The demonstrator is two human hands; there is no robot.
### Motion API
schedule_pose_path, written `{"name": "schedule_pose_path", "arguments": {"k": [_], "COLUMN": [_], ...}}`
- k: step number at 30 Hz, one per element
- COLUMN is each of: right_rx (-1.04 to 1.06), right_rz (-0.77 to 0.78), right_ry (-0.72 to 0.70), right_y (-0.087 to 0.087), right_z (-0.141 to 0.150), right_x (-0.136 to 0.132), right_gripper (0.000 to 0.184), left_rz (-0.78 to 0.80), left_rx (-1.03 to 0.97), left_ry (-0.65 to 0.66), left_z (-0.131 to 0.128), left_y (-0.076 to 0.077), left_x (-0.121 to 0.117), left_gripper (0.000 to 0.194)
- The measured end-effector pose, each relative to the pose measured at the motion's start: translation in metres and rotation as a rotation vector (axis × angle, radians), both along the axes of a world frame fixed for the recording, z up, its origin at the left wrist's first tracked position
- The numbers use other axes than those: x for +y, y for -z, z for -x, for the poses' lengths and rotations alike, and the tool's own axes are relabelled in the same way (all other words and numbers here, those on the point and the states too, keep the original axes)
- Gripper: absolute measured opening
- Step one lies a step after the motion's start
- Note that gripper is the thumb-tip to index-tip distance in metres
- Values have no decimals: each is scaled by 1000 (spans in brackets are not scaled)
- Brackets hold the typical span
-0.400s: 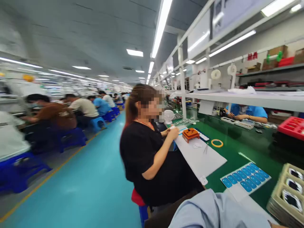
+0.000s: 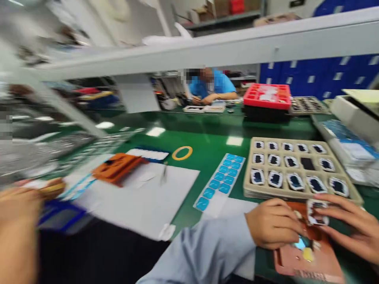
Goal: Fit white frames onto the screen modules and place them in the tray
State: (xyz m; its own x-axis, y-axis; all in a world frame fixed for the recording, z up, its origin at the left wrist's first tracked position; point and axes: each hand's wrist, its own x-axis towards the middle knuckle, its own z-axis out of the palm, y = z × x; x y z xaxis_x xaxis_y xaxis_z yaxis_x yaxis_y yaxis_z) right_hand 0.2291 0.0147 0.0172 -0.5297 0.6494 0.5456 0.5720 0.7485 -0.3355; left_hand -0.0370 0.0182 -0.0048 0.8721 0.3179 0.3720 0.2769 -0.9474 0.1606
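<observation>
My left hand (image 2: pixel 274 224), in a light blue sleeve, reaches over a copper-coloured fixture (image 2: pixel 291 262) at the lower right. Its fingers are curled together, and what they hold, if anything, is hidden. A small shiny blue piece (image 2: pixel 301 242) shows just below these fingertips. My right hand (image 2: pixel 357 223) grips a small white-framed part with a dark centre (image 2: pixel 317 212) between thumb and fingers, above the fixture's right side. Behind both hands lies a beige tray (image 2: pixel 247 185) with similar white-framed parts in its pockets.
A sheet of blue stickers (image 2: pixel 220 179) lies left of the tray. Farther left are a yellow tape ring (image 2: pixel 182 153), tweezers (image 2: pixel 164 172) and an orange fixture (image 2: pixel 117 167). A co-worker's arm (image 2: pixel 19 221) is at the left edge. A shelf (image 2: pixel 177 55) crosses overhead.
My view has swung right and down, from the aisle and the neighbouring co-worker to the bench. Both my hands, the copper-coloured fixture and the whole beige tray have come into view.
</observation>
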Motion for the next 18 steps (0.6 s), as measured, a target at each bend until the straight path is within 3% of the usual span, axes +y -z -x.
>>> {"name": "schedule_pose_path", "arguments": {"k": [4, 7, 18], "right_rx": [95, 99, 12], "right_rz": [78, 120, 116], "right_ry": [-83, -111, -124], "right_y": [-10, -14, -9], "right_z": [4, 5, 2], "right_x": [-1, 1, 3], "right_gripper": [34, 35, 37], "left_rz": [14, 64, 129], "left_rx": [-377, -521, -314], "left_ry": [241, 281, 235], "left_z": [6, 4, 10], "left_y": [3, -2, -8], "left_x": [30, 35, 36], "left_gripper": [33, 26, 23]}}
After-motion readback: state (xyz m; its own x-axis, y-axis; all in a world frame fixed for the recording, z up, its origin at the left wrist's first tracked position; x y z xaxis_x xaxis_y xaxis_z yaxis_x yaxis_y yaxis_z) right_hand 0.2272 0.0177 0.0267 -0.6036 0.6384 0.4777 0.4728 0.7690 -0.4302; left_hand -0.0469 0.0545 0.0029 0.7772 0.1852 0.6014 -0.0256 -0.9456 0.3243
